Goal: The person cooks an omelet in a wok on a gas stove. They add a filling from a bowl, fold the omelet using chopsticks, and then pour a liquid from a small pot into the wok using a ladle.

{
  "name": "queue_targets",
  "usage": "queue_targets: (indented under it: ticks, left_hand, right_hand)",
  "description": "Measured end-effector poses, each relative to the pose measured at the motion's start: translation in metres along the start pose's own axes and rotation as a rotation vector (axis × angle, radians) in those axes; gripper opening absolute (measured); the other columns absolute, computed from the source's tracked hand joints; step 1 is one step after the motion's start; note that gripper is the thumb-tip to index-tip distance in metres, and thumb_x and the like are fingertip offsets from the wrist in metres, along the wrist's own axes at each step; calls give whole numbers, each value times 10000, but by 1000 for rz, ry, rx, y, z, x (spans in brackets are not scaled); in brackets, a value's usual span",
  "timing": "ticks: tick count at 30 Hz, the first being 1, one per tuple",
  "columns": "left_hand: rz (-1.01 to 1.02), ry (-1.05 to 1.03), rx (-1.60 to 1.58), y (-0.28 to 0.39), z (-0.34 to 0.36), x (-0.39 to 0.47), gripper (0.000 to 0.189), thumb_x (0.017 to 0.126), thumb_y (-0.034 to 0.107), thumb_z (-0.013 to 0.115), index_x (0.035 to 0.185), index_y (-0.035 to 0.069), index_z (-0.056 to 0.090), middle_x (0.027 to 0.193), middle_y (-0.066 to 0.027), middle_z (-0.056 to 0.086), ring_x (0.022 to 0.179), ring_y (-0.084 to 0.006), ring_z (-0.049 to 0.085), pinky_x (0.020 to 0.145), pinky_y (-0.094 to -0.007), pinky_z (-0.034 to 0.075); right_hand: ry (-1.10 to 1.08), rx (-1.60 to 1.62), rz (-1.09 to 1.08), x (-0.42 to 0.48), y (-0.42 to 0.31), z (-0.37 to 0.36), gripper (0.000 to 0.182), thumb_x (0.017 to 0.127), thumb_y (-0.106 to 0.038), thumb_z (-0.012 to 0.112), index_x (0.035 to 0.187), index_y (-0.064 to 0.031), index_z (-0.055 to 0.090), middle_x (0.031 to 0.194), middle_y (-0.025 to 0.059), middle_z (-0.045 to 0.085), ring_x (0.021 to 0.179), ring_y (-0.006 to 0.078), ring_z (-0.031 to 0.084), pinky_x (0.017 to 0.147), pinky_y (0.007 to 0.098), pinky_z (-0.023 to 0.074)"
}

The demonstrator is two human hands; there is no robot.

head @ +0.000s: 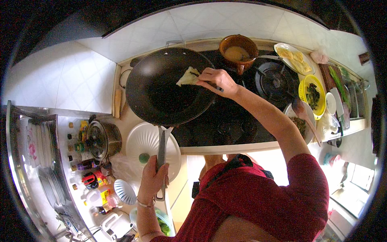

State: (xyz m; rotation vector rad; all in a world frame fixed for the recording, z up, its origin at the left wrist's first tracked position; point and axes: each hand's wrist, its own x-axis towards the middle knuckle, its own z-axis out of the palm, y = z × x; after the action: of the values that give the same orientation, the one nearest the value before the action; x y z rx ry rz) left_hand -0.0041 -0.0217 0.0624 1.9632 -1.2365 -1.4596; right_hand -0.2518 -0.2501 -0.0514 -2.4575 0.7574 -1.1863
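Observation:
My left hand [153,177] is closed around the grey handle [162,151] of a large dark wok [160,99]. The wok stands at the left side of the black gas hob [193,131]. Over the wok's right half, my right hand [219,81] grips a thin dark utensil [219,88], whose end sticks out below my fingers; its exact kind cannot be told. At its other end is a crumpled pale piece [188,78], perhaps paper or cloth. Whether that piece touches the wok's surface is unclear. No food shows inside the wok.
A brown pot [231,51] with liquid stands behind the right burner [275,77]. To the right are a plate of folded yellow food [297,62], a yellow basket [321,112] and a wooden spoon [308,121]. A white lid [136,139] and a steel pot [113,139] stand left.

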Motion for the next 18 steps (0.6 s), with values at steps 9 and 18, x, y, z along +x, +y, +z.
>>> queue_targets:
  ticks: [9, 18]
  left_hand:
    - [19, -13, -15, 1, 1, 0, 96, 827, 68, 486, 832, 12, 407, 537, -26, 456, 389, -91, 468, 349, -225, 386]
    - [23, -4, -3, 6, 3, -2, 108, 832, 78, 487, 816, 24, 395, 542, -22, 455, 392, -85, 468, 346, -221, 389]
  right_hand:
    - [62, 42, 49, 8, 18, 4, 141, 751, -171, 589, 812, -51, 631, 826, 110, 597, 753, 274, 571, 631, 346, 486]
    - [145, 46, 173, 14, 22, 2, 111, 729, -151, 633, 775, -50, 629, 776, 92, 605, 734, 252, 579, 637, 318, 477]
